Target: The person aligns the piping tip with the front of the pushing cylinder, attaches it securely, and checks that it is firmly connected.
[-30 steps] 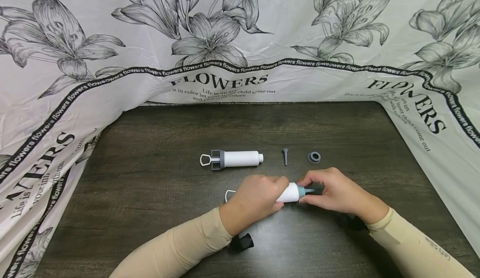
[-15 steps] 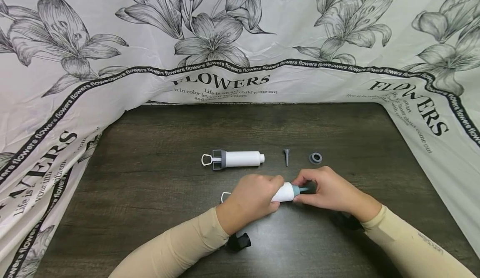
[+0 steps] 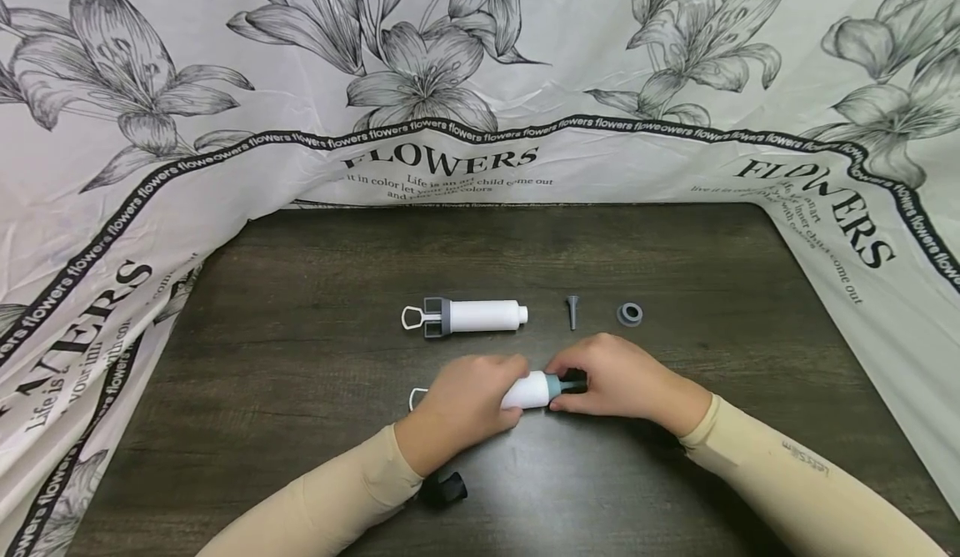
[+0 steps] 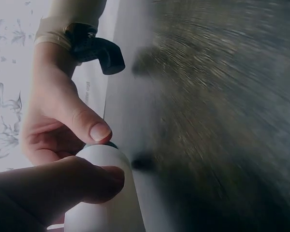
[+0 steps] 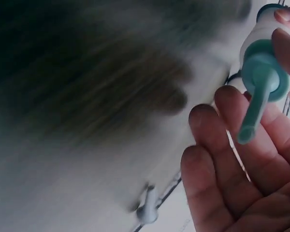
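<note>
My left hand (image 3: 468,394) wraps round the white barrel (image 3: 531,391) of a plunger syringe, low over the table; a white pull ring (image 3: 417,397) shows behind that hand. At the barrel's right end sits a teal collar (image 3: 552,387) with a thin teal nozzle (image 5: 253,113) sticking out. Thumb and forefinger of my right hand (image 3: 626,378) pinch the collar, while its other fingers (image 5: 203,169) spread below the nozzle in the right wrist view. The left thumb (image 4: 99,183) presses along the barrel in the left wrist view.
Beyond the hands lies a second white syringe (image 3: 486,316) with a grey frame and ring handle. To its right are a small grey nozzle (image 3: 573,311) and a grey ring cap (image 3: 629,315). White flower-print cloth (image 3: 480,82) borders the dark wooden table (image 3: 337,265).
Both hands have shifted left together, carrying the syringe with them. The right hand keeps its pinch on the teal collar. The grey parts and second syringe stay put.
</note>
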Demonstrator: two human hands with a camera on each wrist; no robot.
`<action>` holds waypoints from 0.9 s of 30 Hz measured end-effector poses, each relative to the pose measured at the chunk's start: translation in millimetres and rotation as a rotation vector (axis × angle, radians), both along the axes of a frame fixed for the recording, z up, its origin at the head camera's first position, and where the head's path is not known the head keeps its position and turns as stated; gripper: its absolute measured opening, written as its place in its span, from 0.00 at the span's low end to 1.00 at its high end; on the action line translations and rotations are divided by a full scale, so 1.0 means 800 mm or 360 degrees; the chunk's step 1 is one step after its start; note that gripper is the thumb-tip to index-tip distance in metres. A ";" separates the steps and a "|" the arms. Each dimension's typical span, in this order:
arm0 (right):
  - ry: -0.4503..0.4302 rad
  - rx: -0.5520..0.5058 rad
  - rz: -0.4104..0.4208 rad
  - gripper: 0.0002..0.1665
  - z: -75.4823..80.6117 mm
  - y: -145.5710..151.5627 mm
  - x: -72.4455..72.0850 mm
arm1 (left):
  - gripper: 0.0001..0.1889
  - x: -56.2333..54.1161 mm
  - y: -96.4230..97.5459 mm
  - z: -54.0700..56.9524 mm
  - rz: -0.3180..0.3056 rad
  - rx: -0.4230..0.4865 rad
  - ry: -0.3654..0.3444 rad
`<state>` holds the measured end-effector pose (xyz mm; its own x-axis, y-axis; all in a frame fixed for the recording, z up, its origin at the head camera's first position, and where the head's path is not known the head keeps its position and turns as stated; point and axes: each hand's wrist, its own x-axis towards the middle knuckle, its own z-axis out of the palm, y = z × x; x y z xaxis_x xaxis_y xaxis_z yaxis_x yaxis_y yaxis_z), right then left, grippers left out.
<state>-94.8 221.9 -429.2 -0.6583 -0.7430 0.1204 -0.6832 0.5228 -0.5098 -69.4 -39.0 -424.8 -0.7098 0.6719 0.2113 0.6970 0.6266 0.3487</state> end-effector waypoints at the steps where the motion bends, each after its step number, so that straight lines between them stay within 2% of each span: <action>1: 0.0037 0.0016 0.0004 0.14 0.000 -0.005 0.000 | 0.19 0.001 -0.003 0.000 0.0012 -0.0008 -0.0017; 6: 0.0171 0.0084 0.0033 0.17 0.001 -0.023 0.001 | 0.20 0.007 -0.017 -0.001 0.0030 -0.0038 0.0002; 10: 0.0211 0.0116 0.0080 0.17 -0.002 -0.030 0.001 | 0.21 0.011 -0.021 -0.003 0.0025 -0.0066 0.0028; 22: 0.0197 0.0141 0.0067 0.17 -0.003 -0.033 0.002 | 0.22 0.010 -0.022 0.003 0.0058 -0.0098 -0.0083; 27: 0.0170 0.0121 0.0077 0.17 -0.001 -0.032 0.003 | 0.23 0.010 -0.021 0.003 0.0051 -0.0096 -0.0082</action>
<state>-92.7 196.2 -429.9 -0.6081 -0.7831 0.1302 -0.7568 0.5222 -0.3932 -61.6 -55.8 -422.4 -0.7401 0.6591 0.1338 0.6584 0.6694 0.3443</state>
